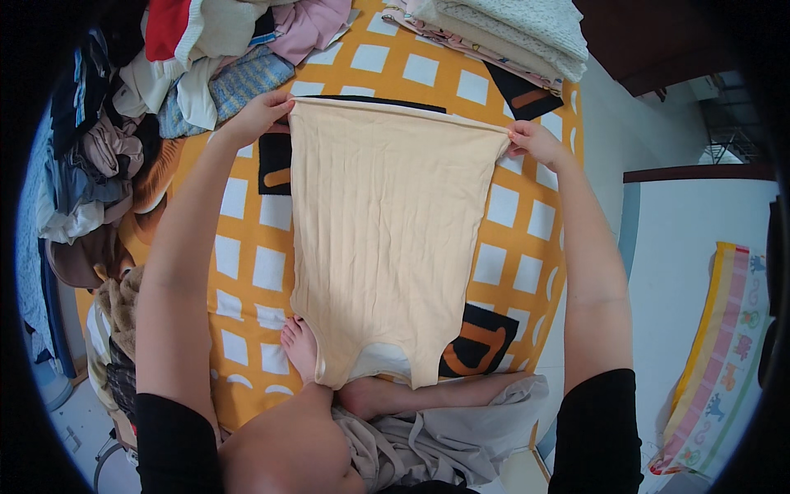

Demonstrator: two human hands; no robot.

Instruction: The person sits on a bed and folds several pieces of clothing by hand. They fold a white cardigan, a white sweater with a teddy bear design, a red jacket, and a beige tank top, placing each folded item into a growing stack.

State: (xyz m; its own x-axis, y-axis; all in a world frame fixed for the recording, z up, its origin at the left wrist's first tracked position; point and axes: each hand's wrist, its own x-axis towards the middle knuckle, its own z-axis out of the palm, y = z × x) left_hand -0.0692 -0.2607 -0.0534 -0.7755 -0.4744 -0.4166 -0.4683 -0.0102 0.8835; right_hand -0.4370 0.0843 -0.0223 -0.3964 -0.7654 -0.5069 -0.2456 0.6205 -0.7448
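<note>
A cream sleeveless top lies spread before me, its hem away from me and its scooped neckline and straps near my crossed legs. My left hand pinches the far left corner of the hem. At the far right corner, my right hand has the hem between thumb and fingers. The hem is drawn straight between both hands, and faint lengthwise creases run down the fabric. Under the top is an orange bedspread with white squares and black patches.
Heaped clothes line the left side, with a blue-yellow knit piece nearest my left hand. Folded white textiles are stacked at the far right. Beyond the bed's right edge, a patterned pastel cloth lies on a white surface.
</note>
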